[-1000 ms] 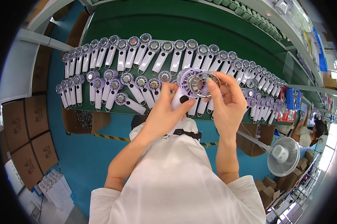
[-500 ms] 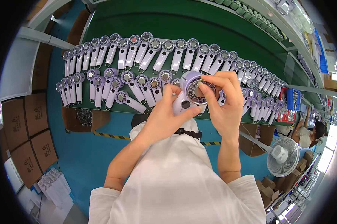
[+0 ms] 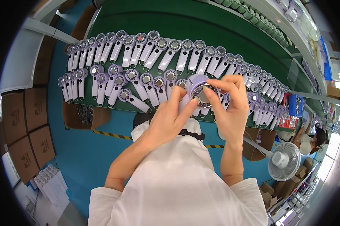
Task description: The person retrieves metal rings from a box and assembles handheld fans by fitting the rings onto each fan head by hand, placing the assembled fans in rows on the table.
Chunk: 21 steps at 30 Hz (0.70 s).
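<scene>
Between my two hands is a purple handheld fan [image 3: 195,83] with a round head and a clear ring grille around a silver centre. My left hand [image 3: 170,116] is closed on its body, the thumb now up against the lower left of the grille. My right hand [image 3: 230,107] pinches the rim of the round front, thumb over its face and fingers along the upper edge. The fan's handle is mostly hidden behind my left hand. Just beyond lie more purple fans, such as one lying slanted [image 3: 134,101] left of my hands.
Two long rows of purple fans [image 3: 185,56] lie on the green bench [image 3: 230,30]. At right stand a blue bin [image 3: 296,105], a red tray [image 3: 288,121] and a white pedestal fan [image 3: 285,161]. Cartons [image 3: 26,130] are stacked left; a person [image 3: 307,139] sits far right.
My left thumb has moved up from the handle onto the grille's edge. The fan has shifted slightly right and its handle is more covered. The view has shifted a little.
</scene>
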### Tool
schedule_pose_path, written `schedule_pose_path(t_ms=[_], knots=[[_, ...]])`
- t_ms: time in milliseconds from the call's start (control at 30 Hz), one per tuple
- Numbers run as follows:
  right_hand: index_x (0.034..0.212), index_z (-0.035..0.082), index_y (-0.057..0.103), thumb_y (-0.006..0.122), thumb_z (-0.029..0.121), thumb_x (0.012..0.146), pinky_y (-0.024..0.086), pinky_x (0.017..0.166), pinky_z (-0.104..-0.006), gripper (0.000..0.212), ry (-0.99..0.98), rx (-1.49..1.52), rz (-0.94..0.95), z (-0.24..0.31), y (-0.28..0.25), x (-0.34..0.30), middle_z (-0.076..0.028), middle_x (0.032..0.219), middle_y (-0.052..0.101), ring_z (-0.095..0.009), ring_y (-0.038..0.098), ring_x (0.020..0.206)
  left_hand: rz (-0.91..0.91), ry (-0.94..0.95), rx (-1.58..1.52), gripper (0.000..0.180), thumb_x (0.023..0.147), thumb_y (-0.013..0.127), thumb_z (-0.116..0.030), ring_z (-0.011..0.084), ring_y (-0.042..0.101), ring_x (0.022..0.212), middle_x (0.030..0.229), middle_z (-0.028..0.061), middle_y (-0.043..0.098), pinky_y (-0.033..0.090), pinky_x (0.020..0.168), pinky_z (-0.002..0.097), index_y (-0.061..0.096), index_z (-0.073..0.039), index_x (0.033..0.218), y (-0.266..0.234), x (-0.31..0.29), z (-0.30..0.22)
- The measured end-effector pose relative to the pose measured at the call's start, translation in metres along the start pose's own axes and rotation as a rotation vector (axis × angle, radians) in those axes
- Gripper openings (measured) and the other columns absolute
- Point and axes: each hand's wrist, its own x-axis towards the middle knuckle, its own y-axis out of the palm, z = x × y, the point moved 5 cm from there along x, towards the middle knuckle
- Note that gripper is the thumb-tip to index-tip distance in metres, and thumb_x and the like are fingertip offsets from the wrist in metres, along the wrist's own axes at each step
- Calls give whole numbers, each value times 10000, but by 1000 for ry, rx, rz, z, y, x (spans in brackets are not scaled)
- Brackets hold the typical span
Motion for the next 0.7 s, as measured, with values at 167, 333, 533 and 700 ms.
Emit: schedule_pose_path(t_ms=[167,333,533,700], knots=[[909,65,712,761,25,746,399,703,-278,175,6,39,50,6,-2,2,-38,838,562,-149,526,743,-77,76,11,341,994,517,-320,315,579,569,708,172,579,426,566,410,390,-10,1058,-4,-2,1],[913,69,716,767,21,738,397,685,-265,189,-28,14,48,10,-1,3,-34,819,566,-138,521,697,-125,121,-19,321,986,534,-292,322,585,586,704,179,582,426,567,411,395,-11,1056,-5,-3,-3],[1110,87,671,804,74,718,456,864,-322,414,-50,45,67,3,6,5,-93,1123,534,-181,584,918,-98,109,46,290,991,518,-265,296,609,592,727,170,603,432,545,387,394,-10,1051,-8,-5,-4],[1386,45,433,842,154,711,399,1028,-397,797,301,398,373,-28,17,-1,-136,1309,515,-265,542,1192,-47,95,-110,288,1002,488,-279,263,603,562,663,150,595,434,539,374,394,-10,1045,-13,-6,7]])
